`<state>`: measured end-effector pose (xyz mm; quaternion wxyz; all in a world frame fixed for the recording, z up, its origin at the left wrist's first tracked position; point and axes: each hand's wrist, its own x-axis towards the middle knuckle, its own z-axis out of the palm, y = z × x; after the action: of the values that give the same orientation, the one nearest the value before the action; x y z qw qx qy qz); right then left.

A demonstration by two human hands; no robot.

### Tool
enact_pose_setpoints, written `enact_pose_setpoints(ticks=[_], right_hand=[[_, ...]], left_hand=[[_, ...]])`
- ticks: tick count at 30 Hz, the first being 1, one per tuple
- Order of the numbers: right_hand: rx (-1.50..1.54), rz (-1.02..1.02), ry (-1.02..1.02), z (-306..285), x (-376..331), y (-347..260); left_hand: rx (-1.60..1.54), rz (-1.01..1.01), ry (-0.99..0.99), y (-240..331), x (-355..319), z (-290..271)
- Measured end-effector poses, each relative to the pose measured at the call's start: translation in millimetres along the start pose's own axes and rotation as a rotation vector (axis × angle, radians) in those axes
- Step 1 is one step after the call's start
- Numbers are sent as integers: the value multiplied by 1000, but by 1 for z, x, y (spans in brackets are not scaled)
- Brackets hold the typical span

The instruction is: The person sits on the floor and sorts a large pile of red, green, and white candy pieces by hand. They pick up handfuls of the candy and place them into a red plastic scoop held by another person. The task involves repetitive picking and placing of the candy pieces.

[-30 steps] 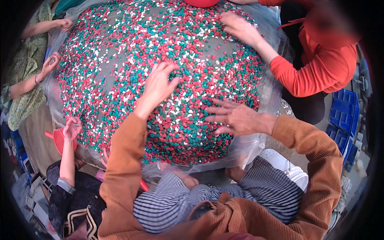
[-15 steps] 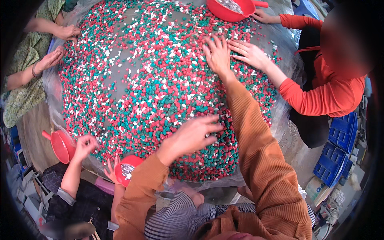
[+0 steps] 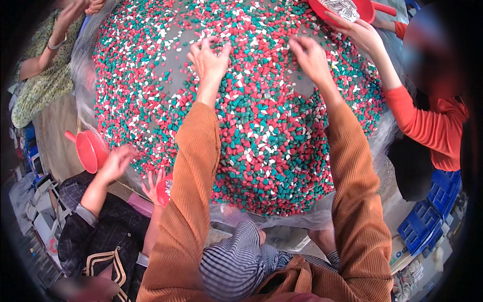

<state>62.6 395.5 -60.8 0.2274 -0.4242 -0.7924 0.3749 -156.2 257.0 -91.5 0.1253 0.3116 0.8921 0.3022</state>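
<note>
A thick spread of small red, green and white plastic pieces [image 3: 261,121] covers the table before me. Over its far middle reaches my left hand [image 3: 209,63], its bent fingers and thumb apart, with nothing visible between them. To its right, my right hand [image 3: 313,59] hangs just above the pieces beside a thin patch of grey tabletop [image 3: 302,84]. The fingers of this hand curl in toward the thumb; whatever they may hold is too small to make out.
At the far right a co-worker's hand [image 3: 359,35] touches a red pan [image 3: 367,11] of silvery slim pieces. Near left, another person's hands work by a red pan [image 3: 90,151] and a red bowl [image 3: 162,191]. Clear plastic sheeting [image 3: 83,75] rims the table. Blue trays [image 3: 420,226] stand right.
My left hand has moved from the near middle to far left of centre. My right hand has shifted right, away from the co-worker's hand, which has gone up to the far-right pan.
</note>
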Motion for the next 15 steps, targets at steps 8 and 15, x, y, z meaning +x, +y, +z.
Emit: enact_pose_setpoints(ticks=[8, 15], right_hand=[[-23, -137, 64, 101, -22, -19], [53, 99, -465, 31, -87, -35]], left_hand=[[13, 204, -136, 3, -43, 10], [180, 266, -613, 17, -98, -60]])
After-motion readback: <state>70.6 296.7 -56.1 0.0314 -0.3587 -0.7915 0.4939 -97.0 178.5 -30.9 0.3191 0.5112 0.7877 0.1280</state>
